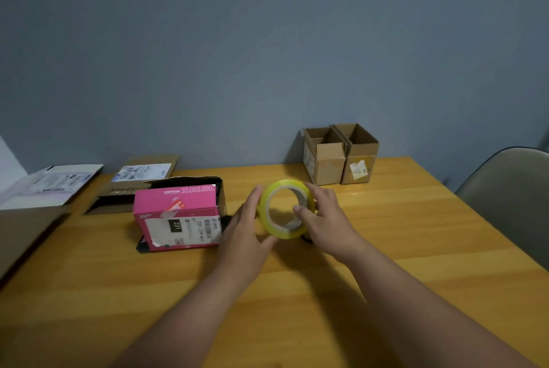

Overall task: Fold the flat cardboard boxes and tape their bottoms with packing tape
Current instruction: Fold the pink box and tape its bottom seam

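where the blue-grey wall (267,40) meets it, the wooden table (297,293) runs wide and yellow across the room, with a grey chair (511,198) tucked at its far right corner. on the left edge a large brown cardboard sheet (26,237) lies flat and hangs partly off the table, and just behind it rests a flat white box (50,186) with a printed label. beside that, further in, a flattened brown box (133,183) with a shipping label lies on the tabletop. a pink box (178,216) stands upright in front of it, already folded, its black flaps open at the top and a white label on its near face. back against the wall on the right, two small brown boxes (341,153) stand side by side, touching, tops open.

both bare forearms reach in from the near edge toward the middle of the table. the left hand (246,234) has its fingers straight and laid against the left side of the tape roll (286,208), thumb under the lower rim. the right hand (326,219) grips the roll from the right, fingers over the top edge and thumb hooked inside the core. the roll of clear yellowish packing tape is held on edge between the hands, just right of the pink box, its hole facing the person. something small and dark (306,239) shows beneath it on the table; i cannot tell what it is.
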